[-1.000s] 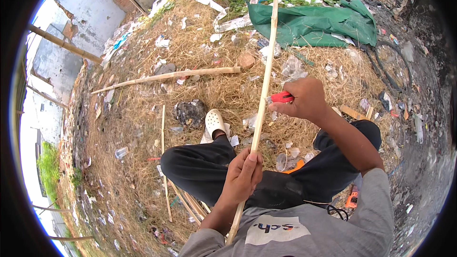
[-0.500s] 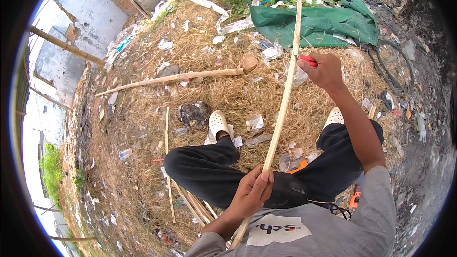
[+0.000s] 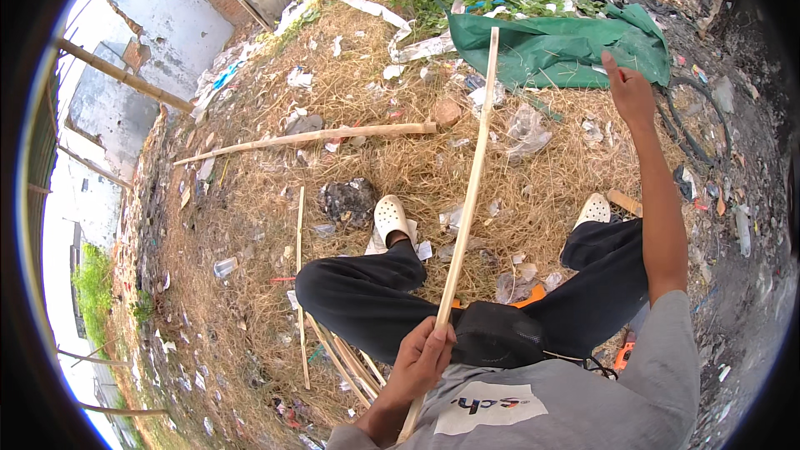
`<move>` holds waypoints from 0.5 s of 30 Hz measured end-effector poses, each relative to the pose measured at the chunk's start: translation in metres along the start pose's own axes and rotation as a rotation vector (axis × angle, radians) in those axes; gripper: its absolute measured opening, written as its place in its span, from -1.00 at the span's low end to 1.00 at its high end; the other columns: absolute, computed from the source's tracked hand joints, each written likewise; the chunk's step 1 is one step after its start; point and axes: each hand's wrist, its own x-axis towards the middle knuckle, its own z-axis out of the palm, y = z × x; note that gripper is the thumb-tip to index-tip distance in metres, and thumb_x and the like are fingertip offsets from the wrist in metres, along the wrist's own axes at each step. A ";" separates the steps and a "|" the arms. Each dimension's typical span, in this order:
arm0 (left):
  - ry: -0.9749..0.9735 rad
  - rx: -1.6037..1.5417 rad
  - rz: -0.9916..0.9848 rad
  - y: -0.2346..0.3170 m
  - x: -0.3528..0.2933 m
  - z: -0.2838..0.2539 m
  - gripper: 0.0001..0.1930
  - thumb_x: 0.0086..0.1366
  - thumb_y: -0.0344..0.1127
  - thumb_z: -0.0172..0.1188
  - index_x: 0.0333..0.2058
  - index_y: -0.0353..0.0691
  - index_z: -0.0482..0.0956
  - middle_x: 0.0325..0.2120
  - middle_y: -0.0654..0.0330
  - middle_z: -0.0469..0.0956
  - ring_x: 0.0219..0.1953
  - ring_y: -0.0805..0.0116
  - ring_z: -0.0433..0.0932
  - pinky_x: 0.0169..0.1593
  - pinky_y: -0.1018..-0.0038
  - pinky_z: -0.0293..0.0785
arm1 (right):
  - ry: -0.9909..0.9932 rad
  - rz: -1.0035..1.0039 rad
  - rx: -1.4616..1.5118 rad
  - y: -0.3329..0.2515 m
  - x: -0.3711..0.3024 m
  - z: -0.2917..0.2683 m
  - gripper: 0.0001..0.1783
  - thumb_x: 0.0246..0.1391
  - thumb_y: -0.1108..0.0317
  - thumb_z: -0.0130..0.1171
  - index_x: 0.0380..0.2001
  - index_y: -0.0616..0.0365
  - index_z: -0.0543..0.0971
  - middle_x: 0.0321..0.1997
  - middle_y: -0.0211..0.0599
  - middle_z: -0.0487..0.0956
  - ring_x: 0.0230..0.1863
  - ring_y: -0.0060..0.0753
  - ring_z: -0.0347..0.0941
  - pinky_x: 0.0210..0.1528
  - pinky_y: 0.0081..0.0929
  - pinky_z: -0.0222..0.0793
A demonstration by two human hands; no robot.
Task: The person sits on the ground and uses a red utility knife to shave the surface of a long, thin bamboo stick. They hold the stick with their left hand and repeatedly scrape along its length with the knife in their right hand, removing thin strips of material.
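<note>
A long pale bamboo strip (image 3: pixel 468 208) slants up and away from my lap, its far end in front of the green sheet. My left hand (image 3: pixel 422 357) is closed round its lower part, thumb on top; the near end runs down past my wrist against my shirt. Off to the right of the strip, my right hand (image 3: pixel 632 98) is raised with curled fingers and the thumb pointing up, not touching the strip. The red-handled knife seen in it half a second ago is hidden in the fist now.
More bamboo strips (image 3: pixel 337 358) lie by my left thigh, with a thin one (image 3: pixel 301 283) beside them. A thicker bamboo pole (image 3: pixel 308 138) rests on dry grass ahead. Near it are a dark lump (image 3: pixel 348 202) and a green sheet (image 3: pixel 558 46). Litter dots the ground; an orange object (image 3: pixel 623 356) is at my right.
My right hand has moved right and slightly up, off the strip, and the red handle has gone out of sight. The strip's far end has shifted left and lower, with my left hand still gripping it.
</note>
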 end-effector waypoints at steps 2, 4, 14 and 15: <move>0.068 0.016 0.097 0.005 0.019 -0.003 -0.71 0.54 -0.14 -0.16 -0.23 -0.24 0.39 -0.76 0.46 0.23 -0.78 0.74 0.10 -0.70 0.73 0.00 | -0.077 -0.182 0.115 -0.055 -0.064 0.010 -0.08 0.10 -0.53 -0.14 -0.72 0.27 0.33 -0.79 -0.23 0.17 -0.68 -0.23 0.11 -0.54 -0.23 0.08; 0.103 0.114 0.156 0.015 0.034 -0.002 -0.71 0.53 -0.16 -0.15 -0.23 -0.28 0.39 -0.81 0.40 0.23 -0.83 0.69 0.11 -0.74 0.69 -0.02 | -0.297 -0.344 0.174 -0.093 -0.125 0.010 -0.30 0.04 -0.39 0.10 -0.65 0.09 0.59 -0.75 -0.21 0.41 -0.64 -0.12 0.41 -0.51 -0.24 0.29; 0.057 0.142 0.212 0.041 0.067 0.017 -0.69 0.54 -0.13 -0.16 -0.22 -0.25 0.42 -0.79 0.44 0.24 -0.81 0.71 0.13 -0.71 0.70 0.01 | -0.430 -0.897 0.297 -0.129 -0.209 0.014 -0.31 -0.18 -0.39 0.30 -0.79 0.05 0.44 -0.80 -0.26 0.34 -0.73 -0.15 0.35 -0.64 -0.26 0.17; 0.054 0.144 0.211 0.041 0.067 0.019 -0.69 0.54 -0.13 -0.16 -0.22 -0.25 0.42 -0.79 0.44 0.24 -0.80 0.71 0.14 -0.70 0.70 0.02 | -0.408 -0.900 0.295 -0.126 -0.205 0.014 -0.31 -0.18 -0.39 0.30 -0.79 0.05 0.44 -0.81 -0.27 0.34 -0.73 -0.15 0.35 -0.64 -0.26 0.17</move>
